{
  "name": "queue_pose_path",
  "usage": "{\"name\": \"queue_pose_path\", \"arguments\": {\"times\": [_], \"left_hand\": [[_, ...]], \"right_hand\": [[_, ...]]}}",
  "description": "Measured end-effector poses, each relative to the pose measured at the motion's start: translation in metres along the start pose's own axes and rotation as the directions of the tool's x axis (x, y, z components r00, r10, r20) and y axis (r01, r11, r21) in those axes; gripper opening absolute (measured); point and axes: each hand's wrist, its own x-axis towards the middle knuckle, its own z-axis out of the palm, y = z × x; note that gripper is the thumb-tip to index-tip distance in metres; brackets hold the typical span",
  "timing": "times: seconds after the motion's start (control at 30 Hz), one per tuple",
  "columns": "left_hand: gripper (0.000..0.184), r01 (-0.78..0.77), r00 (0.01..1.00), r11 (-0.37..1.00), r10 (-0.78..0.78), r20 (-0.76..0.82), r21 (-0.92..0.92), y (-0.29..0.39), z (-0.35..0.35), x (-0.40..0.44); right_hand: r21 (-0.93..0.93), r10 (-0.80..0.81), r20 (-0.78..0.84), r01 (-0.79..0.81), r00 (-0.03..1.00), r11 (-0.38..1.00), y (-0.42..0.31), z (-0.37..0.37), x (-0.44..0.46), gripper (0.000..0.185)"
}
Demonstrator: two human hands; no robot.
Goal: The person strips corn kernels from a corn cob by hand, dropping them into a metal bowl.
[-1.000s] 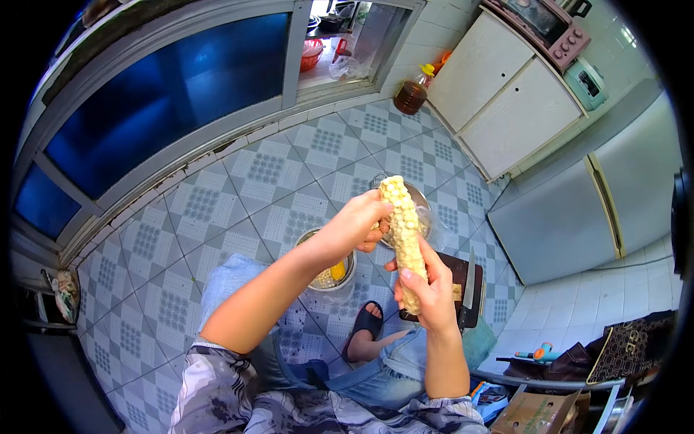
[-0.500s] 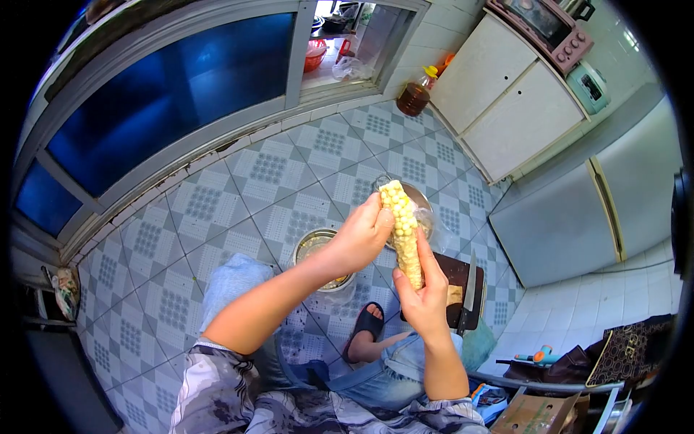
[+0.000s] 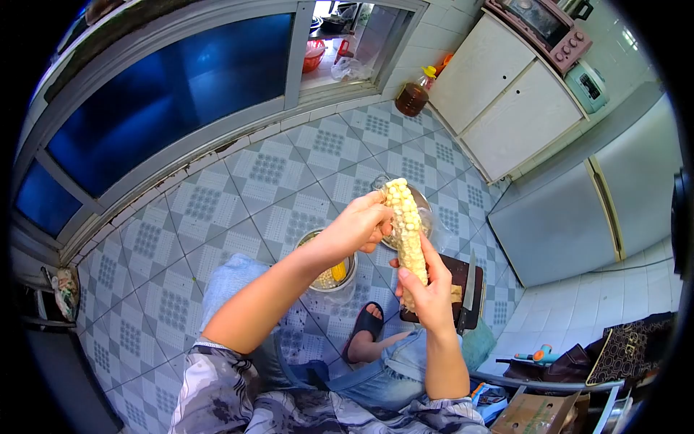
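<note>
Corn cob (image 3: 410, 249) aslant in midair, above the tiled floor (image 3: 267, 170). Steady the lower part within the right hand (image 3: 432, 298), fingers wrapped around; with the left hand (image 3: 354, 230), fingers curled narrow beside the upper kernels (image 3: 399, 194), press near the bases. Loose kernels between left fingertips: cannot tell.

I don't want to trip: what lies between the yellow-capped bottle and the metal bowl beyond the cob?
Between the bottle and the bowl, the head view shows only bare tiled floor.

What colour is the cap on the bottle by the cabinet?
The cap is yellow, seen in the head view.
</note>
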Motion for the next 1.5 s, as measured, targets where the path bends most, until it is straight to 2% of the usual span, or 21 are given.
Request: {"name": "queue_pose_path", "arguments": {"times": [0.13, 0.2, 0.23, 0.3, 0.33, 0.4, 0.5, 0.57, 0.63, 0.7, 0.77, 0.8, 0.87, 0.93, 1.03, 1.1, 1.17, 1.23, 1.33, 1.4, 1.5], "left_hand": [[0.014, -0.028, 1.000, 0.998, 0.028, 0.000, 0.060, -0.001, -0.003, 0.000], [0.015, -0.033, 0.999, 0.994, 0.033, 0.002, 0.101, -0.002, -0.004, 0.001], [0.015, -0.047, 0.999, 0.988, 0.050, -0.015, 0.145, -0.003, -0.003, 0.000], [0.015, -0.061, 0.997, 0.980, 0.068, -0.031, 0.188, -0.004, 0.000, -0.001], [0.020, -0.132, 0.988, 0.955, 0.148, -0.042, 0.266, -0.004, 0.004, -0.003], [0.025, -0.199, 0.972, 0.918, 0.229, -0.048, 0.342, -0.008, 0.005, -0.001], [0.026, -0.278, 0.942, 0.877, 0.329, -0.069, 0.391, -0.020, 0.000, 0.007], [0.019, -0.331, 0.929, 0.888, 0.366, -0.055, 0.319, -0.021, 0.001, 0.008], [0.019, -0.278, 0.950, 0.918, 0.307, -0.061, 0.282, -0.010, 0.003, 0.002], [0.019, -0.224, 0.967, 0.943, 0.246, -0.066, 0.245, -0.005, 0.001, 0.000], [0.017, -0.091, 0.995, 0.993, 0.094, -0.029, 0.072, -0.005, -0.005, 0.003], [0.017, -0.090, 0.995, 0.993, 0.093, -0.028, 0.073, -0.004, -0.008, 0.003], [0.015, -0.021, 0.999, 0.998, 0.023, 0.038, -0.063, -0.003, -0.011, 0.004], [0.015, -0.036, 0.999, 0.998, 0.038, 0.033, -0.051, 0.001, -0.006, 0.001], [0.015, -0.052, 0.998, 0.998, 0.053, 0.031, -0.017, 0.001, -0.007, 0.002], [0.015, -0.053, 0.998, 0.999, 0.052, 0.037, 0.005, 0.000, -0.007, 0.001], [0.013, -0.092, 0.995, 0.985, 0.096, -0.022, 0.147, 0.002, -0.001, -0.001], [0.013, -0.106, 0.994, 0.980, 0.111, -0.019, 0.166, 0.001, -0.002, -0.003], [0.013, -0.149, 0.988, 0.962, 0.157, -0.013, 0.227, -0.003, -0.004, -0.001], [0.014, -0.179, 0.982, 0.946, 0.189, -0.011, 0.270, -0.005, -0.005, 0.000], [0.015, -0.161, 0.978, 0.929, 0.196, -0.073, 0.332, -0.006, -0.002, 0.000]], "right_hand": [[-0.005, 0.010, -0.005, -0.010, 1.000, 1.000, -0.001, 0.001, -0.001, 0.059], [-0.118, -0.090, -0.058, 0.082, 0.994, 0.990, 0.001, 0.004, -0.002, 0.057], [-0.118, -0.089, -0.057, 0.082, 0.994, 0.990, 0.002, 0.004, -0.002, 0.057], [-0.249, -0.118, -0.050, 0.102, 0.992, 0.963, 0.003, 0.003, -0.003, 0.058], [-0.249, -0.118, -0.049, 0.102, 0.992, 0.963, 0.003, 0.004, -0.002, 0.058], [-0.498, -0.330, -0.019, 0.277, 0.944, 0.822, 0.001, 0.006, -0.001, 0.059], [-0.552, -0.400, -0.004, 0.331, 0.917, 0.765, 0.001, 0.008, 0.001, 0.059], [-0.546, -0.399, 0.001, 0.334, 0.917, 0.768, 0.004, 0.007, 0.002, 0.059], [-0.540, -0.397, 0.006, 0.338, 0.918, 0.771, 0.005, 0.006, 0.001, 0.058], [-0.215, -0.129, -0.046, 0.116, 0.991, 0.970, 0.004, 0.004, -0.003, 0.057], [-0.253, -0.175, -0.021, 0.164, 0.984, 0.953, 0.008, 0.000, 0.000, 0.058], [-0.289, -0.220, 0.003, 0.211, 0.976, 0.934, 0.010, -0.001, 0.000, 0.058], [-0.254, -0.189, -0.001, 0.183, 0.982, 0.950, 0.007, -0.002, 0.000, 0.058], [-0.218, -0.159, -0.002, 0.155, 0.987, 0.964, 0.004, -0.002, 0.000, 0.058], [-0.271, -0.159, -0.032, 0.145, 0.987, 0.952, 0.003, 0.000, 0.000, 0.058], [-0.310, -0.229, -0.017, 0.213, 0.973, 0.926, 0.007, -0.001, 0.001, 0.059], [-0.335, -0.235, -0.010, 0.218, 0.972, 0.917, 0.005, -0.001, 0.000, 0.059], [-0.359, -0.241, -0.004, 0.223, 0.971, 0.906, 0.004, 0.000, 0.000, 0.058], [-0.444, -0.314, 0.022, 0.291, 0.949, 0.848, 0.002, 0.000, 0.001, 0.059], [-0.588, -0.388, 0.045, 0.339, 0.920, 0.734, -0.003, 0.004, 0.000, 0.059], [-0.606, -0.430, 0.045, 0.366, 0.902, 0.706, 0.001, 0.006, 0.001, 0.060]]}}
